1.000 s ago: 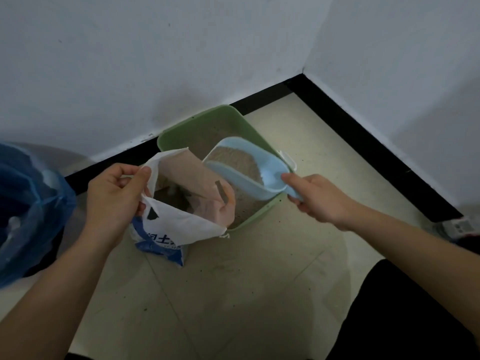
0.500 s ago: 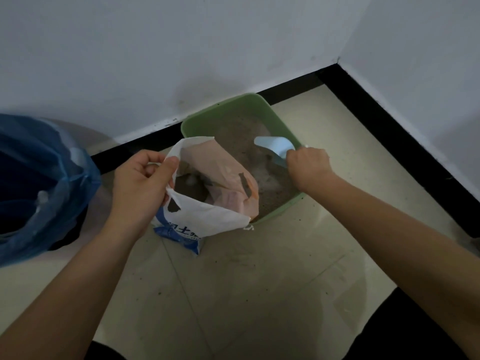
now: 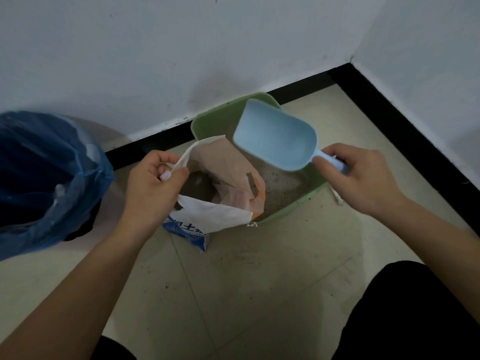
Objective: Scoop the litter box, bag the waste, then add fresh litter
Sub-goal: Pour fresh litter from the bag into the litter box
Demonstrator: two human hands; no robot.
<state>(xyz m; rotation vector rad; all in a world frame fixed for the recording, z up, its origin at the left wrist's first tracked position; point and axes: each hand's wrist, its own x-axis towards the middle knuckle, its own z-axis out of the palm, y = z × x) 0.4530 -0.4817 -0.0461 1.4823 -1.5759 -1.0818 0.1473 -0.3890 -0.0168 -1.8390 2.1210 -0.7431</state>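
Observation:
A green litter box (image 3: 293,207) stands on the floor against the wall, with grey litter inside. In front of it sits an open white and blue litter bag (image 3: 213,211), brown litter showing in its mouth. My left hand (image 3: 153,183) pinches the bag's left rim and holds the mouth open. My right hand (image 3: 358,175) grips the handle of a light blue scoop (image 3: 275,136). The scoop is level above the box, bowl facing up and empty, just right of the bag's mouth.
A bin lined with a blue plastic bag (image 3: 44,175) stands at the left, against the wall. White walls with a black skirting (image 3: 405,126) meet in a corner at the upper right. Litter grains are scattered on the beige tiles. My dark-clothed knee (image 3: 415,315) is at lower right.
One second ago the scoop was full of litter over the box. Half a second ago it was tipped down into the box. Now it is raised, level and empty.

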